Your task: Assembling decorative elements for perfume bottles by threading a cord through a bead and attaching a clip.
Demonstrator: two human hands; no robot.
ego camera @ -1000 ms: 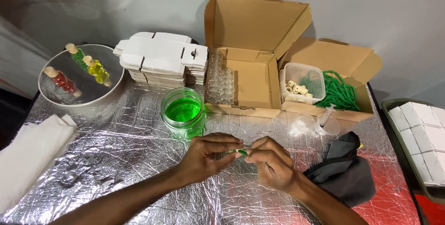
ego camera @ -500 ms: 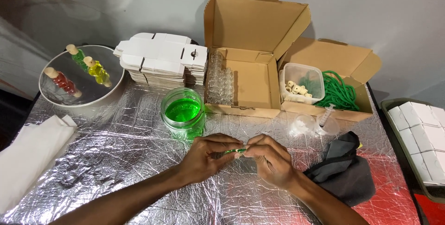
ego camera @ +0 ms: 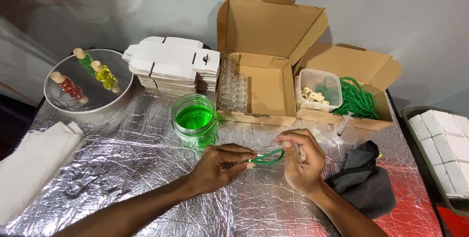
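A short green cord point(ego camera: 267, 158) stretches between my two hands above the foil-covered table point(ego camera: 122, 168). My left hand point(ego camera: 220, 166) pinches its left end, where a small pale bit shows at the fingertips. My right hand point(ego camera: 303, 161) is curled around the cord's right end, fingers closed. A glass jar of green liquid point(ego camera: 194, 120) stands just beyond my left hand. Behind my right hand lie a syringe point(ego camera: 343, 123) and a small clear cup point(ego camera: 321, 132).
At the back stand two open cardboard boxes: one point(ego camera: 264, 85) with small glass bottles point(ego camera: 232, 88), one with green cords point(ego camera: 359, 98) and a tub of corks point(ego camera: 317, 90). Flat white boxes point(ego camera: 171, 68), a round tray with coloured bottles point(ego camera: 88, 78), white cloth point(ego camera: 29, 164), dark cloth point(ego camera: 366, 183).
The hands have drawn slightly apart and the green cord between them now shows as a longer loop. Nothing else on the table has moved.
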